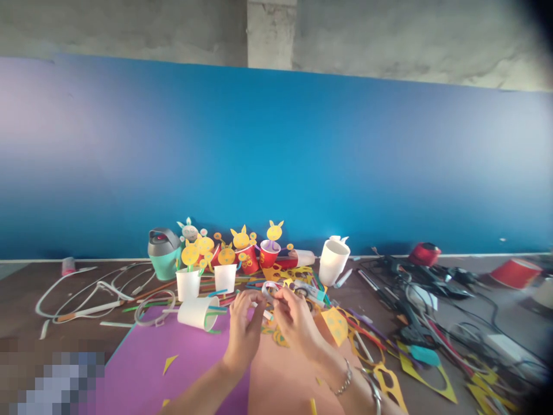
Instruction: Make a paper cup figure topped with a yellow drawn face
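My left hand (244, 325) and my right hand (298, 325) are raised close together above the craft sheets, fingertips curled into pinches. Whatever lies between the fingertips is too small to make out. A pale ring (268, 288), which looks like a tape roll, shows just behind the fingertips; I cannot tell whether I touch it. Left of my left hand, a white paper cup (196, 313) lies on its side with green and blue strips at its mouth. Yellow cut-out paper pieces (276, 337) lie below, between my hands.
A purple sheet (138, 363) and an orange sheet (280, 386) lie in front. Behind stand cups with yellow paper animal heads (190, 253), a teal bottle (165, 259) and a white cup (333, 262). Black tools and cables (415, 323) clutter the right; white cables (103, 294) lie left.
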Demonstrator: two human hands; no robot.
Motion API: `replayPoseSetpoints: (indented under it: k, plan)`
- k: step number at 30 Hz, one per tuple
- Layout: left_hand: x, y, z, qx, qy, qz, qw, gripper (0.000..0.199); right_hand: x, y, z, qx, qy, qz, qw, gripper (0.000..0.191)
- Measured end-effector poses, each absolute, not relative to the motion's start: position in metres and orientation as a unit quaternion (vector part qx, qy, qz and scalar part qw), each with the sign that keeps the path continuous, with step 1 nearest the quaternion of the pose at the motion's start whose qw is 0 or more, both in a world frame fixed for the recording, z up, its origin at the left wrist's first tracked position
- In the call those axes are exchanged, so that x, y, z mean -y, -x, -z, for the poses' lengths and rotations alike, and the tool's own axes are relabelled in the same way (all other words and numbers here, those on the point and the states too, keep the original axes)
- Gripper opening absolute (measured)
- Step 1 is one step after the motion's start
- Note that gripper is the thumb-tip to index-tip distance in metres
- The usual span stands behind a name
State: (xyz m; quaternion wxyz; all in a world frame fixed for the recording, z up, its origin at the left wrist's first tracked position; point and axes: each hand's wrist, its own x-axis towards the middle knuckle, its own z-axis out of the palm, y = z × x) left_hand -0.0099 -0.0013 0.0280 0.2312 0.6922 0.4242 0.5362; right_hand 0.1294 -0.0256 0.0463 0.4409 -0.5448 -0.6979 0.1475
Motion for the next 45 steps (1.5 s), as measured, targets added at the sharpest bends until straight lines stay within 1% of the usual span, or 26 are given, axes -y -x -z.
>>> replayPoseSetpoints:
  k: [4,7,8,9,10,13,14,16,17,18,20,22,24,26,29,30,31,32,34,36,38,39,40,42,43,45]
  plan:
    - [0.002,0.013,-0.03,-0.415,-0.661,-0.565,0.268,0.017,0.022,-0.134,-0.046,0.669,0.539,-0.172,0.482,0.011]
    - [-0.006,0.021,-0.031,-0.433,-0.586,-0.61,0.311,0.021,0.013,-0.156,-0.054,0.612,0.593,-0.12,0.509,0.012]
    - [-0.009,0.023,-0.03,-0.439,-0.571,-0.615,0.322,0.022,0.009,-0.166,-0.056,0.606,0.612,-0.091,0.501,0.012]
    - [-0.013,0.024,-0.03,-0.439,-0.564,-0.615,0.334,0.024,0.005,-0.174,-0.058,0.616,0.63,-0.065,0.469,0.014]
    - [-0.015,0.025,-0.029,-0.438,-0.559,-0.612,0.348,0.026,0.002,-0.182,-0.059,0.627,0.658,-0.03,0.417,0.015]
    - [-0.018,0.023,-0.027,-0.438,-0.567,-0.588,0.376,0.029,-0.005,-0.194,-0.056,0.656,0.722,0.022,0.219,0.019]
    - [-0.017,0.021,-0.027,-0.438,-0.574,-0.578,0.38,0.029,-0.005,-0.195,-0.053,0.658,0.733,0.025,0.169,0.02]
    - [-0.015,0.018,-0.028,-0.433,-0.593,-0.562,0.381,0.029,-0.005,-0.194,-0.049,0.65,0.75,0.037,0.117,0.026]
    - [-0.013,0.017,-0.029,-0.43,-0.603,-0.556,0.378,0.028,-0.003,-0.191,-0.049,0.643,0.755,0.051,0.119,0.026]
    - [-0.011,0.017,-0.03,-0.426,-0.613,-0.551,0.372,0.027,-0.002,-0.188,-0.05,0.639,0.753,0.066,0.141,0.024]
    - [-0.009,0.015,-0.032,-0.416,-0.638,-0.543,0.354,0.024,0.002,-0.18,-0.054,0.67,0.705,0.067,0.222,0.021]
    - [-0.008,0.014,-0.033,-0.399,-0.665,-0.539,0.327,0.02,0.007,-0.17,-0.06,0.73,0.602,0.007,0.324,0.018]
    - [-0.007,0.012,-0.033,-0.384,-0.689,-0.536,0.301,0.017,0.011,-0.161,-0.064,0.762,0.518,-0.047,0.385,0.011]
    - [-0.006,0.011,-0.032,-0.384,-0.7,-0.528,0.287,0.016,0.014,-0.155,-0.065,0.774,0.49,-0.055,0.397,0.007]
    - [-0.006,0.01,-0.035,-0.393,-0.721,-0.501,0.272,0.015,0.015,-0.154,-0.065,0.78,0.493,-0.026,0.384,0.01]
    - [-0.007,0.011,-0.038,-0.392,-0.731,-0.493,0.264,0.02,0.014,-0.155,-0.064,0.774,0.5,-0.016,0.387,0.01]
    - [-0.009,0.015,-0.043,-0.393,-0.74,-0.484,0.251,0.029,0.012,-0.157,-0.062,0.763,0.512,-0.008,0.395,0.011]
    - [-0.011,0.021,-0.049,-0.391,-0.752,-0.475,0.238,0.044,0.01,-0.16,-0.061,0.747,0.526,-0.003,0.406,0.012]
    - [-0.018,0.042,-0.064,-0.43,-0.765,-0.439,0.192,0.059,0.004,-0.166,-0.057,0.715,0.556,-0.013,0.424,0.013]
    - [-0.024,0.071,-0.078,-0.462,-0.814,-0.324,0.139,0.074,-0.002,-0.171,-0.052,0.693,0.575,-0.046,0.433,0.013]
    - [-0.029,0.103,-0.087,-0.49,-0.846,-0.171,0.124,0.094,-0.007,-0.173,-0.048,0.684,0.579,-0.083,0.436,0.013]
    - [-0.031,0.117,-0.089,-0.52,-0.839,-0.112,0.113,0.1,-0.009,-0.174,-0.046,0.682,0.576,-0.1,0.439,0.014]
    - [-0.032,0.129,-0.089,-0.545,-0.83,-0.068,0.1,0.1,-0.01,-0.173,-0.045,0.68,0.573,-0.118,0.442,0.014]
    - [-0.032,0.145,-0.086,-0.569,-0.818,-0.032,0.077,0.088,-0.01,-0.17,-0.044,0.671,0.567,-0.167,0.447,0.016]
    - [-0.031,0.148,-0.084,-0.575,-0.814,-0.037,0.079,0.082,-0.009,-0.167,-0.045,0.664,0.564,-0.201,0.448,0.018]
    - [-0.029,0.146,-0.082,-0.564,-0.813,-0.095,0.106,0.075,-0.005,-0.162,-0.049,0.639,0.555,-0.283,0.451,0.022]
